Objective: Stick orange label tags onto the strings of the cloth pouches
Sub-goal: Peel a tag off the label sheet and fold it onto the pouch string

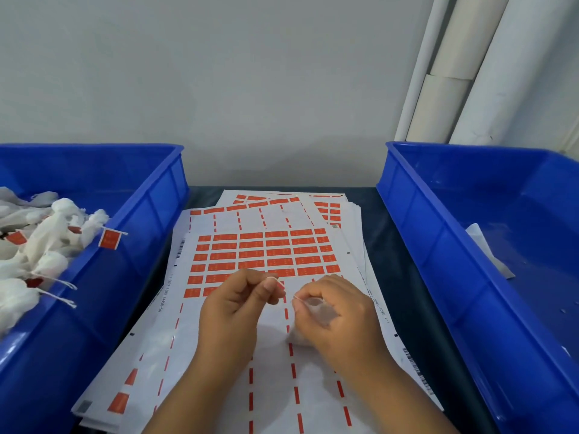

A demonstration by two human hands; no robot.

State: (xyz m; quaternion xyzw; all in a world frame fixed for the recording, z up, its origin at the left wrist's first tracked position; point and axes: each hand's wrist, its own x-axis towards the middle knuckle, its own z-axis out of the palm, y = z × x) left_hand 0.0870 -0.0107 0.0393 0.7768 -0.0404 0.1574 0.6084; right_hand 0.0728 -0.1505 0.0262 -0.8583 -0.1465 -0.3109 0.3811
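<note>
Your left hand (pixel 238 303) pinches the free end of the white string (pixel 283 288) together with what looks like an orange label tag (pixel 281 285), while your right hand (pixel 336 311) curls round the cloth pouch (pixel 315 311), both over the label sheet (pixel 266 255) on the tabletop (pixel 391 245). The string runs left to right between your hands, slightly uphill toward the left; the tag lies at the left hand, so the fold around the string likely falls there
</note>
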